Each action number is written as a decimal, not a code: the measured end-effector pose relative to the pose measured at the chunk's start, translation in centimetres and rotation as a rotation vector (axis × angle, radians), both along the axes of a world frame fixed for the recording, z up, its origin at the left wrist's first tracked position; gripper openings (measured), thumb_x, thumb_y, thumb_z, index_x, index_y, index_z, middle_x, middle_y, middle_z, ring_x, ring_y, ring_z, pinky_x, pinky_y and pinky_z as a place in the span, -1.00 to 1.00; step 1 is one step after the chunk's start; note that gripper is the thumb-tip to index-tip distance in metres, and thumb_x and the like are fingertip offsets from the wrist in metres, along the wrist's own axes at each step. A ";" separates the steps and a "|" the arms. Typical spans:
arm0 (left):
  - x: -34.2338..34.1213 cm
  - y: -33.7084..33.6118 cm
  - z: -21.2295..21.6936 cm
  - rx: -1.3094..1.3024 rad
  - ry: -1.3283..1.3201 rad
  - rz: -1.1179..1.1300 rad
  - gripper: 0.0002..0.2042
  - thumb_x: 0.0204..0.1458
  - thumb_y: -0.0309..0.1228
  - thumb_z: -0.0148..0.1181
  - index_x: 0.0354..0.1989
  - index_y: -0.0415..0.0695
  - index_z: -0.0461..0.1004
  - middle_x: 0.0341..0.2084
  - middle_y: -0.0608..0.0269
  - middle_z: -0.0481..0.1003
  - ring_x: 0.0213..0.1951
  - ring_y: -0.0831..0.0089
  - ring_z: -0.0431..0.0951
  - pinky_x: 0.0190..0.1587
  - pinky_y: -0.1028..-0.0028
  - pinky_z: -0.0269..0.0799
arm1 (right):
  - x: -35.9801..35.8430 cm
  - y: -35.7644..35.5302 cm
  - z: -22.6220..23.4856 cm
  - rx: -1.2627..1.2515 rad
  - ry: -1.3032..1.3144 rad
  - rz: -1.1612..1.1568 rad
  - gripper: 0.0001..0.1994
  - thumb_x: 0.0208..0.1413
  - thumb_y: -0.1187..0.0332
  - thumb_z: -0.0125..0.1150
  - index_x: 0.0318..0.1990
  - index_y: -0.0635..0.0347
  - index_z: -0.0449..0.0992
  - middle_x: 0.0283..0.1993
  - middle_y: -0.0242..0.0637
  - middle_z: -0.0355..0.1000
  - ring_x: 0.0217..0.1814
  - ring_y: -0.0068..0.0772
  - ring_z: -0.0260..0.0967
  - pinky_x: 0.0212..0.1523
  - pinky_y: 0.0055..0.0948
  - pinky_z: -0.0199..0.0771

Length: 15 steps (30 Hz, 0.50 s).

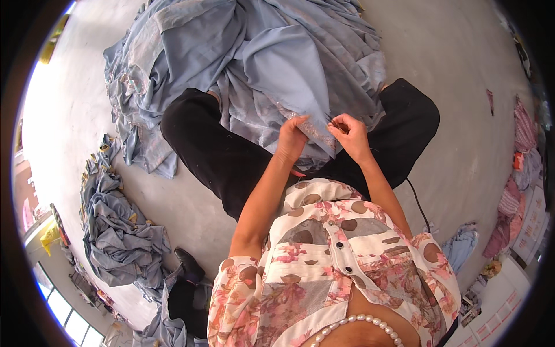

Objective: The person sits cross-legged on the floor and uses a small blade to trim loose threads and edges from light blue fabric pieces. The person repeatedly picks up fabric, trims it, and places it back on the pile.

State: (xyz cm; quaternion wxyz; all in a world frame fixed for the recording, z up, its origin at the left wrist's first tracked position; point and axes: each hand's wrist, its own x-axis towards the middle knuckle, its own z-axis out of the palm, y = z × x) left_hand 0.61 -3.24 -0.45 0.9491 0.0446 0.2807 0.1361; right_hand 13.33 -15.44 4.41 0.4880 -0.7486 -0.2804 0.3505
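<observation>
A large heap of blue-grey cloth [283, 58] spreads between and beyond my black-trousered legs. One corner of it, with a sparkly patterned border [315, 134], is drawn up toward my lap. My left hand [293, 139] is closed on the left side of this border, thumb on top. At the cloth's right edge, my right hand [351, 137] has its fingers curled round a small dark tool [334, 124]. The tool's thin tip points up and left against the cloth. Most of it is hidden in the fingers, so its exact kind is unclear.
A second pile of blue-grey cloth [118, 231] lies on the floor at the left, near a black shoe [189, 266]. At the right are a black cable [419, 205], a light blue bundle [461, 246] and pink checked cloth [525, 127]. Grey floor [439, 52] surrounds the heap.
</observation>
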 end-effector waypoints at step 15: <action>-0.2 0.8 1.4 0.320 0.141 0.006 -0.75 -0.07 -0.64 0.17 -0.17 -0.25 0.40 -0.28 0.20 0.51 -0.21 0.42 0.53 -0.10 0.41 0.43 | 0.1 0.1 1.3 0.008 -0.412 0.095 -0.78 -0.05 0.38 0.29 -0.30 0.26 0.40 -0.48 -0.23 0.44 -0.47 -0.40 0.43 -0.42 -0.49 0.41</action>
